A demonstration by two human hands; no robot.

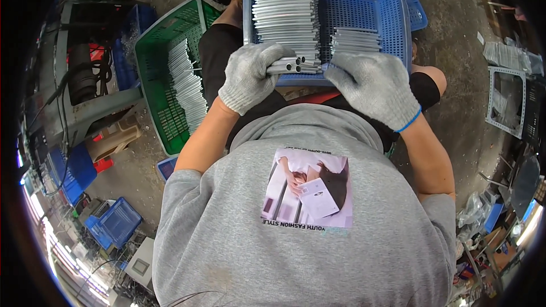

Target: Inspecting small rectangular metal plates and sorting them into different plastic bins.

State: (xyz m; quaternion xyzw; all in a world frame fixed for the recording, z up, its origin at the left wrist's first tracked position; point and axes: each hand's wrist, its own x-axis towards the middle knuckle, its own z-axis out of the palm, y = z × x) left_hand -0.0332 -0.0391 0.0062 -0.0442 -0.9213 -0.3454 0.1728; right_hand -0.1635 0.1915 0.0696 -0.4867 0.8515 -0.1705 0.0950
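Observation:
My left hand (253, 74), in a grey knitted glove, is closed around a small bundle of short silver metal tubes (284, 66). Their hollow ends stick out to the right of my fingers. My right hand (378, 88), gloved alike with a blue cuff edge, hovers over the near edge of the blue crate (401, 34). Its fingers are bent but apart from the thumb, with nothing visible between them. Inside the crate, a tall stack of tubes (284, 8) fills the left side, and a smaller stack (355, 40) lies at the right, partly behind my right hand.
To the left stands a green crate (165, 119) with more metal tubes (187, 88) in it. A metal machine frame (105, 111) with black cables is farther left. A perforated metal frame (506, 102) lies on the floor at the right. Another blue crate (116, 222) sits at lower left.

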